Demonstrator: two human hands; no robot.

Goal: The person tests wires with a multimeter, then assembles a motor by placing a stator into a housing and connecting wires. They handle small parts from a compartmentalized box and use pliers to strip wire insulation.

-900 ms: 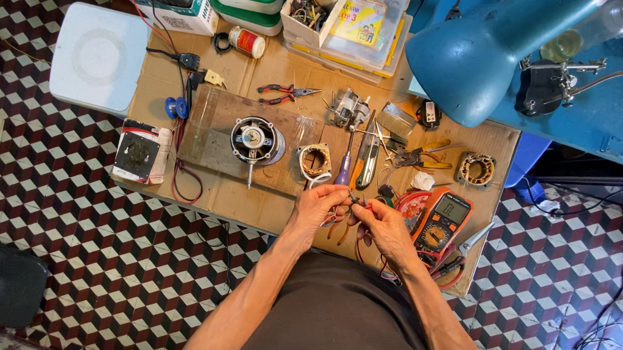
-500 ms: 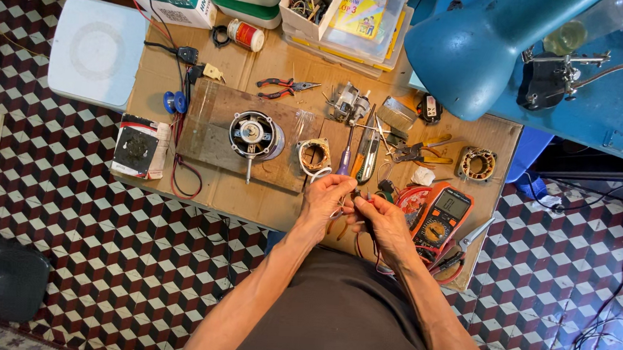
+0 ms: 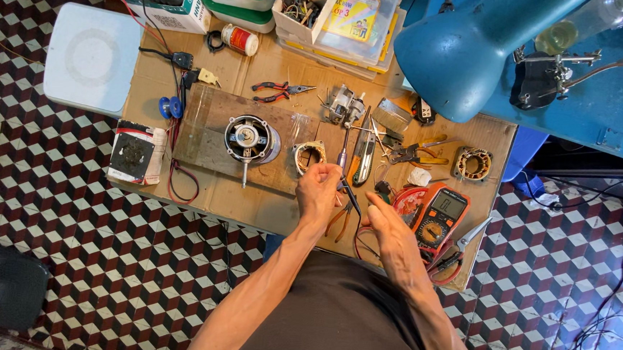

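A cardboard-topped table (image 3: 252, 200) stands on a red, black and white cube-patterned tiled floor (image 3: 105, 256), beside a blue bench (image 3: 589, 105).

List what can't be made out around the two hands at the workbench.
- Head view: what the left hand pinches is too small and hidden by its fingers.
- The dark probe-like piece between the hands: its ends are covered by both hands.
- The right hand: its palm faces away, so its grip is unclear.
- The blue lamp hides the bench behind it.
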